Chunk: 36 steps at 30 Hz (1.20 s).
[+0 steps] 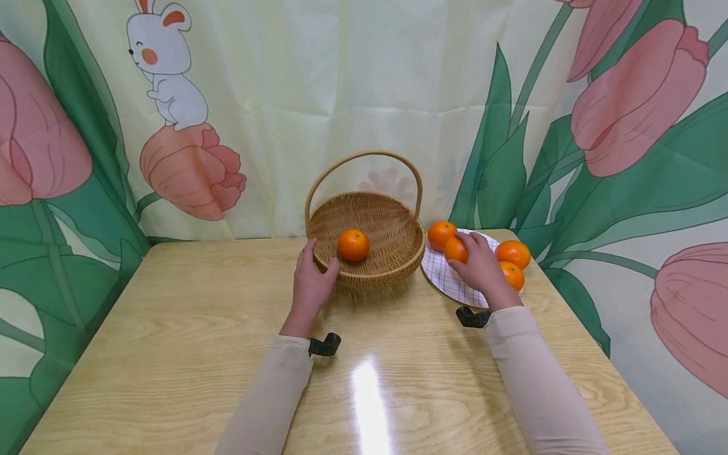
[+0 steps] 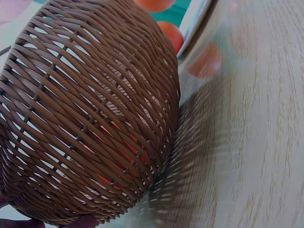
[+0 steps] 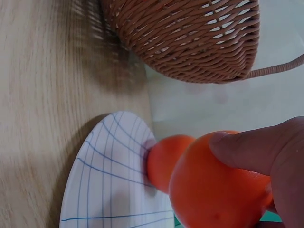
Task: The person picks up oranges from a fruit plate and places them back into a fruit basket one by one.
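Observation:
A wicker basket (image 1: pixel 392 259) with a tall arched handle stands near the back of the table, one orange (image 1: pixel 353 245) inside it. My left hand (image 1: pixel 315 278) grips the basket's left front rim, thumb on the near side. Over the checked plate (image 1: pixel 446 278) on the right, my right hand (image 1: pixel 482 262) holds another orange (image 3: pixel 213 185) between thumb and fingers. Beside it on the plate lies an orange (image 1: pixel 441 235) at the back left, and two more, one at the back (image 1: pixel 514 254) and one nearer (image 1: pixel 512 275), sit on the right side.
The wooden table (image 1: pixel 188 341) carries the basket and the plate side by side, the plate close to the right edge. A printed curtain (image 1: pixel 273 126) with tulips and a rabbit hangs right behind the table.

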{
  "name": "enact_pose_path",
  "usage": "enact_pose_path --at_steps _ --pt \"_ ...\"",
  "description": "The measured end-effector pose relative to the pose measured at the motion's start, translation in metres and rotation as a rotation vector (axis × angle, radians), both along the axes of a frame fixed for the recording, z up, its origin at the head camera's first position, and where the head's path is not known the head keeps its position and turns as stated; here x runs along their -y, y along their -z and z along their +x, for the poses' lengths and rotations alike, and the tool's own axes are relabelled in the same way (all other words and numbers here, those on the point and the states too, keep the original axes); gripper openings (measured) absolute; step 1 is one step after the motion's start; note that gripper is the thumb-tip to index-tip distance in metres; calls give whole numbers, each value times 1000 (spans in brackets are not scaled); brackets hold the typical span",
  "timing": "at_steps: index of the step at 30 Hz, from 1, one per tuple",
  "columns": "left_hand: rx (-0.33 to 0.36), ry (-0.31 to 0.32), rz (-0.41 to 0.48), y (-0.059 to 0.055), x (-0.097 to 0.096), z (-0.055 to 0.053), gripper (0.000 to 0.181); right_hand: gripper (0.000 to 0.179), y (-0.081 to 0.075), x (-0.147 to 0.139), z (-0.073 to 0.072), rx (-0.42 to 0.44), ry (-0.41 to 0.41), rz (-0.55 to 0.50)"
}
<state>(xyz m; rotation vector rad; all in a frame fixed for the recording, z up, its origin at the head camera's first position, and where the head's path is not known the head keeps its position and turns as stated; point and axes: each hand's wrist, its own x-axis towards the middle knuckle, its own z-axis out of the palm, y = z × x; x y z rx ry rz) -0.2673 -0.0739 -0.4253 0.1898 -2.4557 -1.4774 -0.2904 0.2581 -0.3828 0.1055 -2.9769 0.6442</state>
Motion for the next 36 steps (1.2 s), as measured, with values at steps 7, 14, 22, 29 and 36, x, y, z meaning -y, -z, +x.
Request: enact_pose_path --at_steps 7,14,22,29,36 --pt "-12 1 14 -1 0 0 68 67 -8 4 3 -21 -18 -20" --pt "-23 -1 7 -1 0 1 66 66 -21 10 8 -72 -52 -48" --pt "-24 3 6 -1 0 1 68 66 -34 16 13 -81 -63 -68" --pt "-17 7 6 -3 0 1 68 67 -40 21 16 -123 -79 -85" --pt "6 5 3 -4 0 1 69 66 -48 27 21 -159 -93 -95"
